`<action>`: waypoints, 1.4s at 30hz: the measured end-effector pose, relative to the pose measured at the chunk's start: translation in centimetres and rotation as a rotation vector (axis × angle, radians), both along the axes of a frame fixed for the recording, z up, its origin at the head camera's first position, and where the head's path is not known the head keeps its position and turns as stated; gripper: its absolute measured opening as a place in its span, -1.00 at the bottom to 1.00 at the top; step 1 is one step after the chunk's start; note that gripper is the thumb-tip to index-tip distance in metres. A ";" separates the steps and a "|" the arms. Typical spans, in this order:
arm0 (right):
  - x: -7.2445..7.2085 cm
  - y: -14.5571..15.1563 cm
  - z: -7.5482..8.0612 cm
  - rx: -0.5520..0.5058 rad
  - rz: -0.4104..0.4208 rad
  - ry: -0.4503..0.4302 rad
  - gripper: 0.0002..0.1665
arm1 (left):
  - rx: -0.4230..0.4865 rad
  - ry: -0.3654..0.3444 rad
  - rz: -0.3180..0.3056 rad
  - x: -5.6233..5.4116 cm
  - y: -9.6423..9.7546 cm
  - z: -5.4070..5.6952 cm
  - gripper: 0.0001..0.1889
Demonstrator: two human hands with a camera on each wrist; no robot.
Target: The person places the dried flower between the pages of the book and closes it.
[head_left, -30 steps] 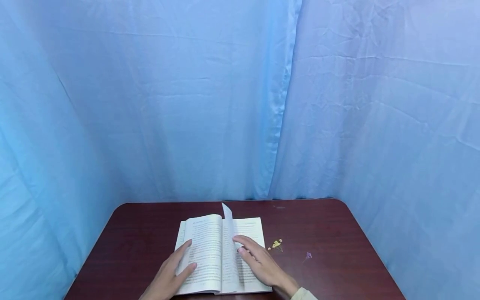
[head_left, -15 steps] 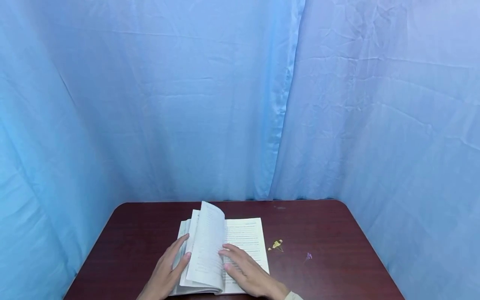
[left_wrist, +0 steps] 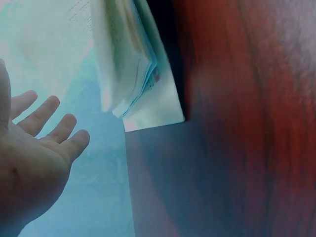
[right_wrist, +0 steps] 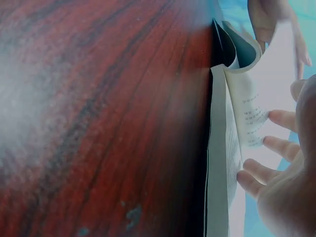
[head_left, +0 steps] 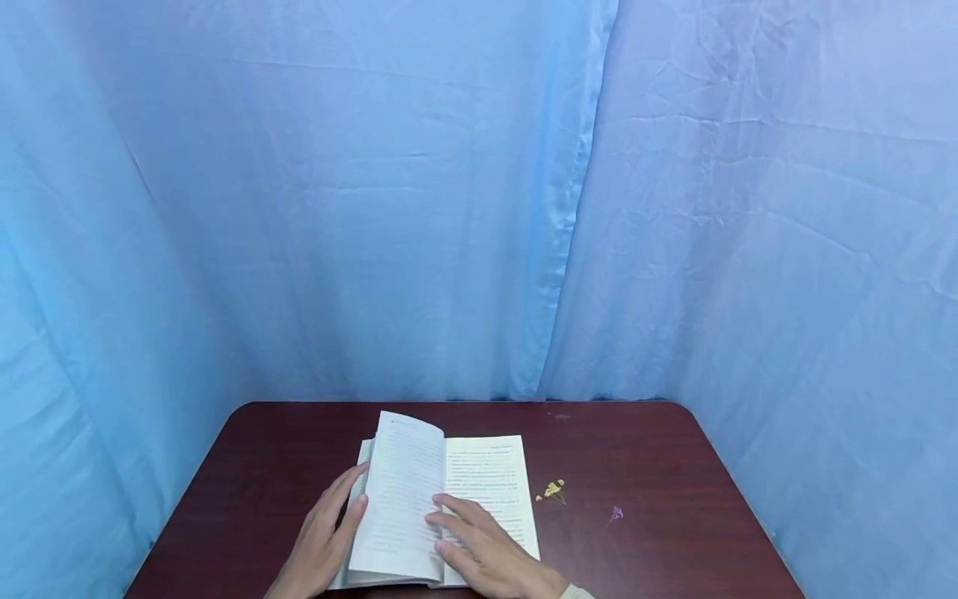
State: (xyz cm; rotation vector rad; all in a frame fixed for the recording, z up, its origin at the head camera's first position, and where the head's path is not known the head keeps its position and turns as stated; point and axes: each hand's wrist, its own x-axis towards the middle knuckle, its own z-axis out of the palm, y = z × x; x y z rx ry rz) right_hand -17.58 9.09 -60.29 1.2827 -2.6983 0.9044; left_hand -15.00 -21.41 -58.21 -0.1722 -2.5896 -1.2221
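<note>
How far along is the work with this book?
Done: the book lies open on the table. In hand: lifted pages lean left between the left hand and right hand. Remaining, probably: settling those pages flat; the yellow flower and purple flower lie beside the book, untouched.

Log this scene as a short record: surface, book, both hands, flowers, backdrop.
Surface: dark reddish-brown table
Book: open on the table, printed pages, some raised on the left side
Left hand: at the left edge of the raised pages
Right hand: over the book, fingertips near the spine
Flowers: yellow flower right of the book, purple flower farther right
Backdrop: blue curtain
</note>
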 end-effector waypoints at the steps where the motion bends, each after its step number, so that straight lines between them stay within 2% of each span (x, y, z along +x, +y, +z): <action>1: 0.0 -0.1 0.0 0.008 0.002 0.007 -0.47 | 0.004 -0.012 0.003 -0.1 0.0 0.1 -0.46; 6: 0.2 -0.3 0.2 0.054 0.028 0.051 -0.46 | -0.003 -0.029 0.007 -0.3 0.0 0.8 -0.43; 9: 0.3 -0.5 0.3 0.062 0.046 0.059 -0.45 | -0.032 0.001 0.000 -0.2 0.3 1.0 -0.42; 15: 0.4 -0.6 0.3 0.063 0.074 0.076 -0.46 | -0.130 0.063 -0.070 0.1 1.3 0.3 -0.42; 18: 0.5 -0.6 0.4 0.073 0.076 0.081 -0.45 | -0.153 0.023 -0.132 0.2 1.7 -0.4 -0.38; 24: 0.6 -0.4 0.9 0.086 0.060 0.093 -0.46 | -0.155 -0.143 -0.219 0.4 1.5 -1.6 -0.29; 29: 0.3 0.7 0.9 0.032 -0.007 0.171 -0.61 | -0.152 -0.219 -0.232 0.3 1.3 -2.2 -0.26; 32: -0.1 1.8 0.7 0.001 -0.067 0.253 -0.64 | -0.157 -0.218 -0.233 0.3 1.1 -2.3 -0.25; 36: -0.7 3.6 0.4 -0.027 -0.150 0.329 -0.59 | -0.158 -0.223 -0.242 0.2 0.9 -2.5 -0.24; 42: -1.6 6.7 0.4 -0.049 -0.275 0.320 -0.54 | -0.154 -0.255 -0.255 0.1 0.5 -2.6 -0.23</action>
